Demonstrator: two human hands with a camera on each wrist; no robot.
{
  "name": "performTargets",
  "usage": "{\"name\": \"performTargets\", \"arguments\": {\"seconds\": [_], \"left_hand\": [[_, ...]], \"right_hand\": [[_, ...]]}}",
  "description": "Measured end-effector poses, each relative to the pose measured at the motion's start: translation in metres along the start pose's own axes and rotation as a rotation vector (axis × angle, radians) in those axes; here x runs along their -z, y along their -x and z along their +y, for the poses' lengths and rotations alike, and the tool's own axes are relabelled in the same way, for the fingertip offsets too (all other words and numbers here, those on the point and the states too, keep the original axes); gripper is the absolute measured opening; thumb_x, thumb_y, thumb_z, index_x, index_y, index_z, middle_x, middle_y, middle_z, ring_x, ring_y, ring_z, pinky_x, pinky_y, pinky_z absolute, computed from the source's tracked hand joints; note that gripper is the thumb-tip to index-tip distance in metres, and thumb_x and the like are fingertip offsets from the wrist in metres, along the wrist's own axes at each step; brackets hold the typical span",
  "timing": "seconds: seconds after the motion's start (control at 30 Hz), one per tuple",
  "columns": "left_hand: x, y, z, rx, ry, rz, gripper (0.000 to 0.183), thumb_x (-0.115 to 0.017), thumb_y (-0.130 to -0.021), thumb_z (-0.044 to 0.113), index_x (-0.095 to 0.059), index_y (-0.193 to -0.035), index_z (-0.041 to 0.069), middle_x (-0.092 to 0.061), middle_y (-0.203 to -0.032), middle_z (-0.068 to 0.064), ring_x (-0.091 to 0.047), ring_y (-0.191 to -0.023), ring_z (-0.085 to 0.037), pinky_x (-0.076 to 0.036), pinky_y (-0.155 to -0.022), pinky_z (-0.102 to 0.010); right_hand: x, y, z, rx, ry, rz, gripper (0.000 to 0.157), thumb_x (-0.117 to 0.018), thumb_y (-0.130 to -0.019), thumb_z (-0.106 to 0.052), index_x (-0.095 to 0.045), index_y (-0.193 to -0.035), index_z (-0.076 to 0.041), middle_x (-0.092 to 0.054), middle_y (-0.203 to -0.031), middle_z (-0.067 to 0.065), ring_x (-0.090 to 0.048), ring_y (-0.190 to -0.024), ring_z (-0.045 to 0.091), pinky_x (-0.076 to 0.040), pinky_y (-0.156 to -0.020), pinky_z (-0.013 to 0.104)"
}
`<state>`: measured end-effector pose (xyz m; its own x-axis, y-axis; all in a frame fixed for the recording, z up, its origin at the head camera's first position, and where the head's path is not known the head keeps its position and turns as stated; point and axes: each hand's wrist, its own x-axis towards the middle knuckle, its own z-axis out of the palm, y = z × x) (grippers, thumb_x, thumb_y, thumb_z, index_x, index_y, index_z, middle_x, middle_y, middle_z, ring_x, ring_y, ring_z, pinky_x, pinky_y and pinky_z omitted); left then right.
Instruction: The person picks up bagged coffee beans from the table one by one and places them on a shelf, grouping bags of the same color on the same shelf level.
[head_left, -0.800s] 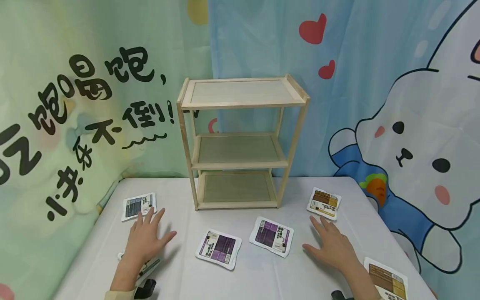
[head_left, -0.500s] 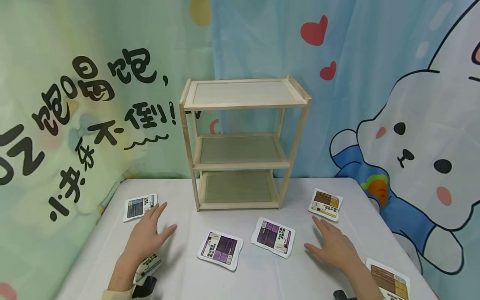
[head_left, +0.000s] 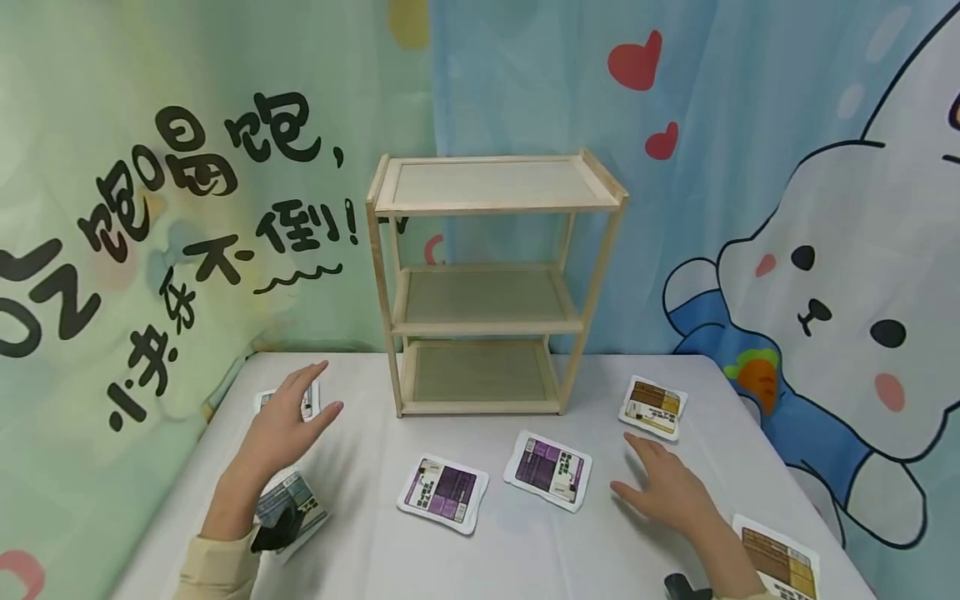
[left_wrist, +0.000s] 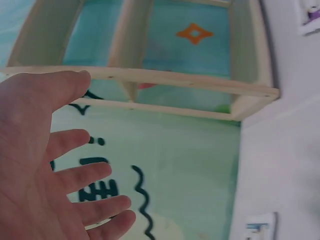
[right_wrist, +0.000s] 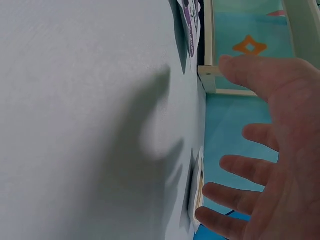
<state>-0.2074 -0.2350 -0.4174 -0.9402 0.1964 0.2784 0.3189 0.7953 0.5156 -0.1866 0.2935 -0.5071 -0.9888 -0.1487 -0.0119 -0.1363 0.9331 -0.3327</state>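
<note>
My left hand [head_left: 281, 429] is raised over the left side of the table, empty, with fingers extended and thumb apart. It partly hides a grey-blue-labelled white packet [head_left: 311, 402] behind it. Below that wrist lies a packet with a green and grey label [head_left: 300, 504], partly covered by the sleeve and a black wrist strap. In the left wrist view the palm [left_wrist: 25, 145] faces the wooden rack. My right hand [head_left: 671, 487] hovers over the table, fingers spread, holding nothing. Just beyond its fingertips is a brown-labelled packet [head_left: 652, 407]; another brown-labelled packet [head_left: 783, 562] lies beside the right forearm.
A three-tier wooden rack [head_left: 491, 300] stands at the back middle of the white-covered table [head_left: 375, 550]. Two purple-labelled packets [head_left: 444, 493] lie in front of it, between the hands. A printed curtain [head_left: 517, 75] hangs behind.
My left hand has risen and shifted slightly left, covering more of the far left packet and uncovering more of the near one. The right hand stays almost where it was.
</note>
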Motion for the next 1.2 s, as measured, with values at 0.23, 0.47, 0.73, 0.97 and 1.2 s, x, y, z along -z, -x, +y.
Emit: {"name": "performTargets", "arguments": {"seconds": [0.23, 0.47, 0.73, 0.97, 1.2], "left_hand": [[0.027, -0.027, 0.015, -0.042, 0.044, 0.036, 0.062, -0.055, -0.099, 0.036, -0.037, -0.149, 0.005, -0.040, -0.145, -0.020, -0.046, -0.121, -0.039, -0.039, -0.092, -0.056], [0.046, -0.051, 0.027, -0.057, 0.190, 0.086, 0.055, -0.053, -0.101, 0.029, -0.038, -0.148, 0.006, -0.039, -0.148, -0.019, -0.041, -0.129, -0.044, -0.039, -0.097, -0.057], [0.058, -0.070, 0.039, -0.055, 0.304, 0.096, 0.052, -0.053, -0.101, 0.025, -0.039, -0.147, 0.005, -0.039, -0.149, -0.016, -0.041, -0.130, -0.043, -0.036, -0.101, -0.055], [0.062, -0.087, 0.050, -0.074, 0.312, 0.105, 0.052, -0.053, -0.101, 0.027, -0.039, -0.148, 0.009, -0.044, -0.146, -0.015, -0.045, -0.128, -0.039, -0.038, -0.100, -0.053], [0.071, -0.103, 0.065, -0.100, 0.350, 0.147, 0.050, -0.053, -0.101, 0.025, -0.041, -0.147, 0.010, -0.047, -0.142, -0.017, -0.049, -0.124, -0.038, -0.041, -0.096, -0.053]], "right_hand": [[-0.003, 0.004, -0.001, -0.012, -0.010, -0.015, 0.076, -0.076, -0.082, -0.040, -0.047, -0.138, 0.003, -0.045, -0.135, 0.033, -0.044, -0.120, 0.051, -0.040, -0.090, 0.063], [-0.008, 0.003, 0.001, -0.002, -0.029, -0.031, 0.074, -0.074, -0.084, -0.039, -0.047, -0.138, 0.002, -0.046, -0.134, 0.032, -0.043, -0.122, 0.050, -0.038, -0.093, 0.062], [-0.003, -0.005, 0.002, 0.039, -0.015, -0.027, 0.070, -0.074, -0.084, -0.035, -0.048, -0.137, 0.003, -0.047, -0.134, 0.031, -0.044, -0.122, 0.049, -0.038, -0.094, 0.061], [0.000, -0.009, 0.000, 0.026, -0.024, -0.043, 0.069, -0.074, -0.085, -0.035, -0.048, -0.137, 0.003, -0.046, -0.136, 0.030, -0.042, -0.124, 0.049, -0.037, -0.095, 0.061], [0.005, -0.015, -0.006, 0.052, -0.037, -0.034, 0.066, -0.073, -0.086, -0.034, -0.050, -0.136, 0.002, -0.048, -0.135, 0.030, -0.044, -0.123, 0.048, -0.037, -0.095, 0.061]]}}
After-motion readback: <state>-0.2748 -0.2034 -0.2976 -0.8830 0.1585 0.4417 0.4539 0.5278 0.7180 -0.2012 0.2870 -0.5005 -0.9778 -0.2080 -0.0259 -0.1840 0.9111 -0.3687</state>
